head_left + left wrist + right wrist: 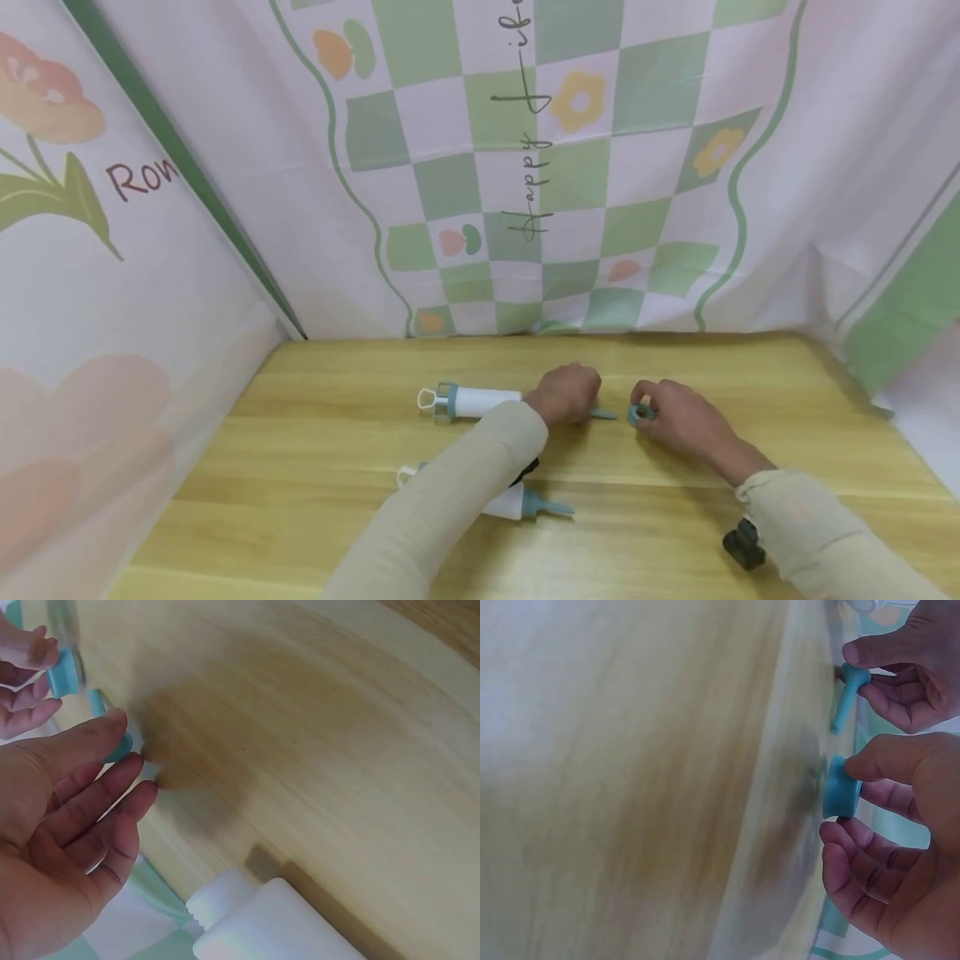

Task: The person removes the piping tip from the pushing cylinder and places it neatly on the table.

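Observation:
The left hand (566, 393) pinches a teal nozzle (847, 694) between thumb and fingers, its thin tip pointing right in the head view. Facing it, the right hand (686, 419) pinches a teal ring (841, 787) by its sides. Nozzle and ring are apart. Left of the left hand lies a white bottle (486, 402) with a teal collar; its bare threaded neck (217, 898) shows in the left wrist view. Nearer the front, a second white bottle (506, 502) with a teal nozzle (551, 505) lies partly hidden under the left sleeve.
Both bottles lie on a wood-patterned table (637, 533). White loop handles (427, 399) stick out at the bottles' left ends. A patterned cloth (577, 175) hangs along the table's back edge, and another cloth (127, 333) hangs at the left.

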`<state>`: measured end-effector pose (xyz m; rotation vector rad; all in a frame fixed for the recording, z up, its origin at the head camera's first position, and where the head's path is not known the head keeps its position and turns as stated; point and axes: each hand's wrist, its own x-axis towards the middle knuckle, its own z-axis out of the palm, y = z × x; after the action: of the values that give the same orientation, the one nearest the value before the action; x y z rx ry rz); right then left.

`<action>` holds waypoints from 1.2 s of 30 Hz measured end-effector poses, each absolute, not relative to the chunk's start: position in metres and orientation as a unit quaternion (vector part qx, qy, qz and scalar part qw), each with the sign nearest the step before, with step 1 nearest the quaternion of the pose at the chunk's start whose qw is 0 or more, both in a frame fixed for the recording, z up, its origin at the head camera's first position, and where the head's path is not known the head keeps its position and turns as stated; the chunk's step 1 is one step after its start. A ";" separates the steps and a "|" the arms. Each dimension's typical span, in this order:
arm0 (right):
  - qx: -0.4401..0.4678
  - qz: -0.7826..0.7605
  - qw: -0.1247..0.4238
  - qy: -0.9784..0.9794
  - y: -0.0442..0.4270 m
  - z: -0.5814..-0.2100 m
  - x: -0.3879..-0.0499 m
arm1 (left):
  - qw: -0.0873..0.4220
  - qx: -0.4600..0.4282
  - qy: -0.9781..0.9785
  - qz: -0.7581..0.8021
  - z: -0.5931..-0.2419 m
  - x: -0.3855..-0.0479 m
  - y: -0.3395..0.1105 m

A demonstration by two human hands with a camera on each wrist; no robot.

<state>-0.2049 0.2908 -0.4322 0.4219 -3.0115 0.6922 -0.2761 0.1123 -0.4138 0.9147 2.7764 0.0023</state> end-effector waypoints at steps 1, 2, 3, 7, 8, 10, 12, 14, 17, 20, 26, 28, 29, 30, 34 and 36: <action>0.135 0.220 0.013 -0.966 0.290 -0.433 -0.204 | 0.110 0.312 0.944 0.000 -0.414 -0.275 0.112; 0.135 0.218 0.015 -0.967 0.290 -0.435 -0.204 | 0.110 0.315 0.943 -0.001 -0.414 -0.274 0.111; 0.134 0.214 0.017 -0.967 0.290 -0.436 -0.204 | 0.109 0.318 0.942 -0.002 -0.414 -0.274 0.111; 0.130 0.207 0.029 -0.969 0.289 -0.439 -0.203 | 0.101 0.334 0.937 -0.007 -0.417 -0.273 0.110; 0.130 0.207 0.030 -0.969 0.289 -0.440 -0.202 | 0.098 0.337 0.936 -0.011 -0.419 -0.273 0.110; 0.129 0.209 0.030 -0.969 0.288 -0.440 -0.201 | 0.092 0.341 0.935 -0.016 -0.422 -0.272 0.110; 0.130 0.210 0.035 -0.968 0.288 -0.440 -0.200 | 0.084 0.342 0.936 -0.020 -0.424 -0.272 0.111; 0.130 0.209 0.040 -0.968 0.288 -0.439 -0.200 | 0.075 0.341 0.937 -0.024 -0.424 -0.271 0.111; 0.128 0.205 0.049 -0.969 0.287 -0.438 -0.199 | 0.069 0.342 0.937 -0.028 -0.424 -0.269 0.111; 0.123 0.202 0.051 -0.970 0.287 -0.439 -0.198 | 0.075 0.343 0.936 -0.033 -0.422 -0.267 0.110; 0.115 0.203 0.053 -0.971 0.286 -0.437 -0.195 | 0.099 0.339 0.935 -0.033 -0.420 -0.266 0.108; 0.114 0.203 0.055 -0.971 0.286 -0.435 -0.193 | 0.100 0.339 0.935 -0.035 -0.419 -0.266 0.108; 0.113 0.203 0.056 -0.971 0.286 -0.434 -0.192 | 0.102 0.340 0.934 -0.036 -0.419 -0.266 0.107; 0.112 0.203 0.055 -0.971 0.286 -0.433 -0.190 | 0.104 0.341 0.934 -0.035 -0.418 -0.266 0.107; 0.102 0.206 0.052 -0.972 0.286 -0.428 -0.186 | 0.117 0.342 0.932 -0.018 -0.413 -0.266 0.105; 0.097 0.207 0.051 -0.972 0.286 -0.426 -0.185 | 0.122 0.338 0.933 -0.005 -0.409 -0.266 0.103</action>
<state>-0.1845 0.2859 -0.4259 0.2964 -2.9593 0.6293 -0.2665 0.1025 -0.4093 0.9868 2.7247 -0.0134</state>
